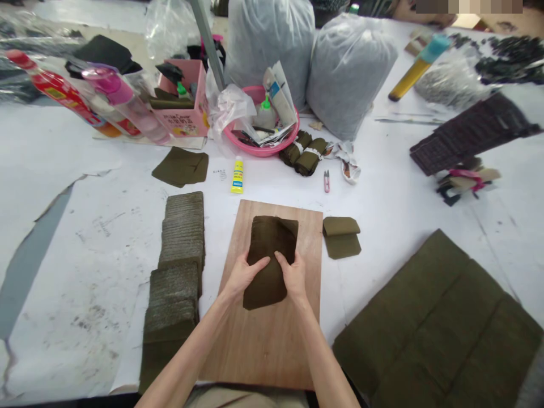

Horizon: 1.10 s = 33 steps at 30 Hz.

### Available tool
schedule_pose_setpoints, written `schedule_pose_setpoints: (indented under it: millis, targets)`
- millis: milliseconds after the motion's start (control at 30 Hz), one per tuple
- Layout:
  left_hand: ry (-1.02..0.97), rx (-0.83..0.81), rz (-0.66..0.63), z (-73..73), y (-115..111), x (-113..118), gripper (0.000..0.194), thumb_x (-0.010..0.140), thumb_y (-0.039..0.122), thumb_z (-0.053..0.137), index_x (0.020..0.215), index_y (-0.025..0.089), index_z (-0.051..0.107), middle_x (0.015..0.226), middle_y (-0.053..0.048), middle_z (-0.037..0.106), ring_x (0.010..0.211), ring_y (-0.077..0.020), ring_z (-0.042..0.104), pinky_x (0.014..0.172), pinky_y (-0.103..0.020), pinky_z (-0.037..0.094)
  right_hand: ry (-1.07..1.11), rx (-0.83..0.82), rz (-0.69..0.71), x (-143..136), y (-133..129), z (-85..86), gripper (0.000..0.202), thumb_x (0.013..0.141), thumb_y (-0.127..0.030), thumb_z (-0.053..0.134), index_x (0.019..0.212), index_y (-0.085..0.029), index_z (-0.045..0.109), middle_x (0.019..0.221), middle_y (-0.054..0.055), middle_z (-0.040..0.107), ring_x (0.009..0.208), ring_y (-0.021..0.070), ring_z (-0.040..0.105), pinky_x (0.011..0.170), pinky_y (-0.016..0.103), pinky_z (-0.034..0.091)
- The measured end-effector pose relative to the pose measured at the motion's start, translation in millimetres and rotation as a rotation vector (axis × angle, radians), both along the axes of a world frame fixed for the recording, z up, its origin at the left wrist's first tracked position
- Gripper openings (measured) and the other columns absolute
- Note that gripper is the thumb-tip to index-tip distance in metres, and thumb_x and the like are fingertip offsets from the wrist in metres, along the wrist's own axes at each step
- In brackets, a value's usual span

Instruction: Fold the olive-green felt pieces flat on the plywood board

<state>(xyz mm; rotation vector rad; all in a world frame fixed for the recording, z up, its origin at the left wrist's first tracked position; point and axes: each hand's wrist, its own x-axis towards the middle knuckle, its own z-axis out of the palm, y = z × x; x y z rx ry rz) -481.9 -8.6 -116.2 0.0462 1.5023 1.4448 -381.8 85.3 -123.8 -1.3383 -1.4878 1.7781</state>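
Observation:
Both hands grip a stack of dark olive fabric pieces (272, 238) above a wooden board (259, 351). My left hand (245, 273) holds its left edge, thumb on top and the other fingers out of sight beneath. On the opposite edge, my right hand (292, 273) holds it the same way, the two thumbs close together. Left of the board lies a long row of overlapping olive pieces (182, 226). A folded olive piece (342, 238) rests just right of the board.
Large olive fabric (442, 323) covers the lower right. Beyond the board are a yellow tube (237, 175), small snips (327, 181), rolled olive bundles (309, 161) and a pink basin (263, 152). Bottles (123, 99) and a pink box (185, 122) stand at upper left.

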Motion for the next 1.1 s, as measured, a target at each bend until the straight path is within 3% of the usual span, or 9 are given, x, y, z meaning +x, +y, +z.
schedule_pose_setpoints:
  millis: [100, 167, 333, 467, 533, 667, 833, 967, 1100]
  targets:
    - [0.135, 0.04, -0.036, -3.8, 17, -12, 0.052, 0.072, 0.039, 0.071, 0.115, 0.014, 0.058, 0.11, -0.012, 0.069, 0.096, -0.0255, 0.067, 0.084, -0.039, 0.055, -0.049, 0.131, 0.023, -9, 18, -3.8, 0.044, 0.078, -0.044, 0.063, 0.113, -0.017, 0.059, 0.111, 0.009, 0.067, 0.101, 0.022, 0.062, 0.089, 0.034, 0.048]
    - [0.342, 0.004, -0.078, -10.1, 22, -17, 0.055, 0.073, 0.038, 0.07, 0.12, 0.014, 0.055, 0.115, -0.013, 0.066, 0.101, -0.0262, 0.065, 0.087, -0.039, 0.052, -0.166, 0.227, 0.043, -10, 22, -11.5, 0.048, 0.08, -0.045, 0.061, 0.117, -0.016, 0.056, 0.111, 0.011, 0.066, 0.101, 0.0233, 0.061, 0.088, 0.035, 0.048]
    - [0.928, -0.348, -0.313, -23.0, 14, -8, 0.067, 0.077, 0.035, 0.066, 0.135, 0.015, 0.04, 0.112, -0.016, 0.064, 0.096, -0.0299, 0.065, 0.081, -0.04, 0.051, -0.579, 0.576, 0.106, 0, 8, -25.1, 0.062, 0.086, -0.046, 0.053, 0.136, -0.012, 0.041, 0.114, 0.021, 0.061, 0.097, 0.0307, 0.061, 0.078, 0.041, 0.047]
    - [1.309, -0.459, -0.301, -20.3, 5, 4, 0.065, 0.081, 0.038, 0.062, 0.136, 0.013, 0.038, 0.117, -0.019, 0.058, 0.101, -0.0301, 0.06, 0.082, -0.041, 0.049, -0.662, 0.821, 0.12, 8, -7, -16.6, 0.051, 0.091, -0.039, 0.047, 0.135, -0.013, 0.043, 0.118, 0.021, 0.057, 0.106, 0.0306, 0.054, 0.086, 0.045, 0.043]
    - [1.441, -0.434, -0.338, -19.0, -1, 9, 0.052, 0.084, 0.034, 0.059, 0.129, 0.013, 0.045, 0.114, -0.017, 0.057, 0.106, -0.0297, 0.056, 0.087, -0.043, 0.047, -0.632, 0.881, 0.23, 15, -16, -13.8, 0.038, 0.092, -0.029, 0.047, 0.127, -0.017, 0.051, 0.119, 0.016, 0.056, 0.109, 0.0277, 0.052, 0.091, 0.044, 0.041]
    - [1.576, -0.266, -0.619, -25.1, -31, 26, 0.022, 0.086, 0.018, 0.052, 0.107, 0.017, 0.06, 0.106, -0.011, 0.06, 0.107, -0.0275, 0.054, 0.089, -0.043, 0.046, -0.597, 0.921, 0.457, 45, -50, -19.6, 0.029, 0.09, -0.013, 0.047, 0.113, -0.022, 0.062, 0.114, 0.01, 0.06, 0.107, 0.0233, 0.052, 0.092, 0.039, 0.042]
    - [1.592, -0.17, -0.751, -28.4, -76, 51, 0.028, 0.085, 0.009, 0.05, 0.109, 0.017, 0.061, 0.105, -0.01, 0.063, 0.104, -0.0257, 0.056, 0.088, -0.042, 0.048, -0.639, 0.892, 0.552, 78, -78, -14.8, 0.032, 0.088, -0.01, 0.05, 0.115, -0.023, 0.062, 0.115, 0.009, 0.061, 0.109, 0.0235, 0.052, 0.09, 0.039, 0.041]
    - [1.534, -0.134, -0.696, -19.2, -58, 43, 0.024, 0.086, 0.011, 0.048, 0.106, 0.016, 0.061, 0.103, -0.01, 0.063, 0.103, -0.0236, 0.056, 0.091, -0.041, 0.048, -0.636, 0.88, 0.543, 60, -58, -3.9, 0.029, 0.09, -0.012, 0.049, 0.113, -0.023, 0.062, 0.115, 0.009, 0.061, 0.107, 0.0224, 0.054, 0.089, 0.039, 0.04]
    - [1.561, -0.186, -0.662, -21.9, -42, 36, 0.024, 0.086, 0.009, 0.047, 0.103, 0.015, 0.062, 0.104, -0.011, 0.063, 0.103, -0.0249, 0.056, 0.091, -0.043, 0.049, -0.628, 0.924, 0.54, 51, -51, -9.2, 0.03, 0.09, -0.012, 0.048, 0.113, -0.023, 0.062, 0.116, 0.009, 0.061, 0.107, 0.023, 0.053, 0.09, 0.039, 0.04]
